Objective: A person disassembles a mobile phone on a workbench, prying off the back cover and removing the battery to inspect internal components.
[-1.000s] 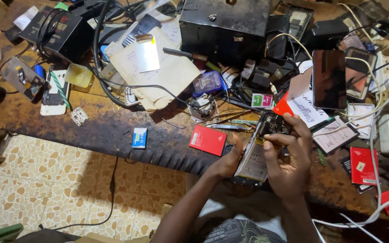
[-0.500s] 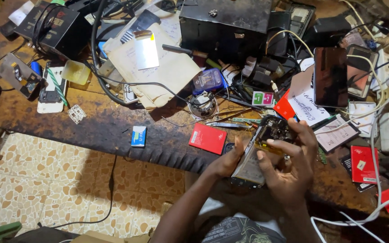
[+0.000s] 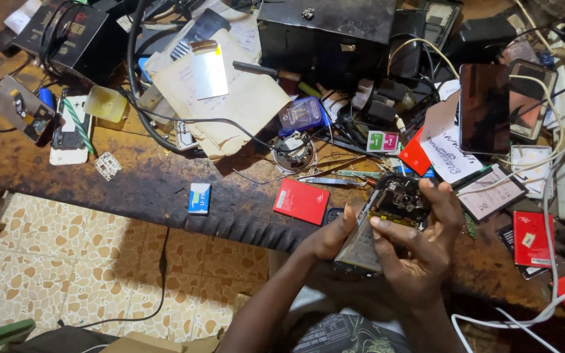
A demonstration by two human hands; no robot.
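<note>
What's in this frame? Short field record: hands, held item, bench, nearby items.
left hand: on the left edge of the opened phone
right hand: grip around the phone's right side, one finger across its back
phone: back cover off, circuit board exposed
bench: dark worn wood, cluttered
nearby: red battery, small blue-white box, black metal box

Both hands hold an opened phone (image 3: 387, 219) with its back off, circuit parts showing at the top: the left hand (image 3: 331, 236) grips its lower left edge, the right hand (image 3: 420, 252) wraps its right side. Just beside it on the cluttered wooden bench (image 3: 145, 183) lie a red battery (image 3: 301, 201) and tweezers (image 3: 325, 181), with a black box (image 3: 325, 33) farther back.
</note>
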